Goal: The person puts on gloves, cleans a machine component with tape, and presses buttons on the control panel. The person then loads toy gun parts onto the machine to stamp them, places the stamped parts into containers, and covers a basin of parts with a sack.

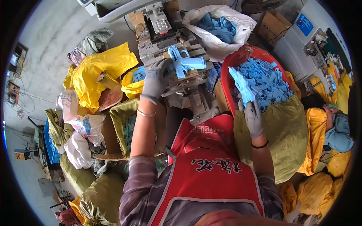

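My left hand (157, 78), in a grey glove, is at the left side of a light blue plastic toy pistol (184, 63). Its fingers are closed at the pistol's edge, and the fingertips are partly hidden. That pistol lies above the wooden and metal bed of a small bench machine (159, 23), its grip pointing right. On the right, my gloved right hand (252, 115) grips a second light blue toy pistol (241, 86) by its lower end. This one is tilted upward over a red tub (227, 81) heaped with light blue plastic parts (264, 77).
Behind the tub stands a white sack (245, 28) of blue parts. An olive woven sack (279, 139) drapes over the tub's near side. At left are a yellow bag (94, 79) and a cardboard box (113, 141) lined with green sacking. Another person's arm (332, 120) shows far right.
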The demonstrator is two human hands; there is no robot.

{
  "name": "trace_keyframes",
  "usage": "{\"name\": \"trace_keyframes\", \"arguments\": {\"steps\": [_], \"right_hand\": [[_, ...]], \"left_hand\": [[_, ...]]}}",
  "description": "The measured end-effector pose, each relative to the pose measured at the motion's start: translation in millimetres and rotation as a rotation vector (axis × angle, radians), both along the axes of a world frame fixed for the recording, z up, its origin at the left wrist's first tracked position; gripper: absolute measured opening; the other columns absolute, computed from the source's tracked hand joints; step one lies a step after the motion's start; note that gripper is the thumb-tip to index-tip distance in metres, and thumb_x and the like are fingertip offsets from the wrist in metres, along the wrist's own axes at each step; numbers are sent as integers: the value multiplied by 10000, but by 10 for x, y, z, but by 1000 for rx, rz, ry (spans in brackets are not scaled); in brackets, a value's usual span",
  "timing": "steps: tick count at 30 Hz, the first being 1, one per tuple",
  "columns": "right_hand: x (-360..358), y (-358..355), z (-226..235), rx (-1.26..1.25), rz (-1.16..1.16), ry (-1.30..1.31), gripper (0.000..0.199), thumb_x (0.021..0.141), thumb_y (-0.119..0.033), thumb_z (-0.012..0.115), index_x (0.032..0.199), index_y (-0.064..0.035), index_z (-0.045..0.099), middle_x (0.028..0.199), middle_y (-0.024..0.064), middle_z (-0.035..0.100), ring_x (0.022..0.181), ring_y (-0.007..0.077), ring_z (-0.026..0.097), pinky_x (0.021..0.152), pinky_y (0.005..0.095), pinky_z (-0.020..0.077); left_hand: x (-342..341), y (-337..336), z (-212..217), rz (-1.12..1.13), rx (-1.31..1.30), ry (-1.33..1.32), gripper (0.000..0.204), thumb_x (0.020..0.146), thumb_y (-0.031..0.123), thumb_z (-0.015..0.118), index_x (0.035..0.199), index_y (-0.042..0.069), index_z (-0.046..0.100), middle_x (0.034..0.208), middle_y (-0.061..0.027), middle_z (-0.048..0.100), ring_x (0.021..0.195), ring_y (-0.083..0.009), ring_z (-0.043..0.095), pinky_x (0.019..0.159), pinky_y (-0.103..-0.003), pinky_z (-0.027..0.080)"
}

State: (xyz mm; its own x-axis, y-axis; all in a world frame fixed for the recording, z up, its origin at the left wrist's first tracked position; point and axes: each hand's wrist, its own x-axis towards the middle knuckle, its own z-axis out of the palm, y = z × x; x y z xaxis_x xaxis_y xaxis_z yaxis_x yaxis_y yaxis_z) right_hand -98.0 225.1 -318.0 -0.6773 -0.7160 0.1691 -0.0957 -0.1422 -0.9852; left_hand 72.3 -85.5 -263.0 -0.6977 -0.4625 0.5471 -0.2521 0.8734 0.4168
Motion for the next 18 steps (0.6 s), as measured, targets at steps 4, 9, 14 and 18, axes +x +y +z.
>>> {"name": "trace_keyframes", "arguments": {"steps": [4,9,14,18], "right_hand": [[-188,-289,185,-65,-51,37,349,990,-234,409,1264,-27,472,1040,7,541,820,52,449,789,219,406],[-431,-980,365,4,37,701,439,877,-100,575,1293,-21,460,1251,133,514,1170,265,492,993,343,379],[-366,-1593,518,121,174,1013,500,807,-91,636,1288,-105,498,1185,155,527,1108,347,506,956,399,420],[-353,-1823,481,248,324,1171,521,817,-56,598,1317,-160,490,1228,140,503,1116,341,498,966,392,406]], "left_hand": [[8,-166,-48,-67,42,-8,379,741,137,692,1101,58,607,1114,-161,605,1037,-341,552,906,-400,437],[407,-142,-156,42,584,515,309,846,100,656,1129,-9,591,1059,-88,646,967,-144,604,860,-296,487],[1204,-179,-561,225,671,641,304,885,97,626,1157,-32,582,1093,-79,630,960,-141,595,850,-266,472],[1757,-4,-704,504,471,438,298,891,127,616,1146,-24,588,1045,-48,634,892,-116,578,795,-245,471]]}}
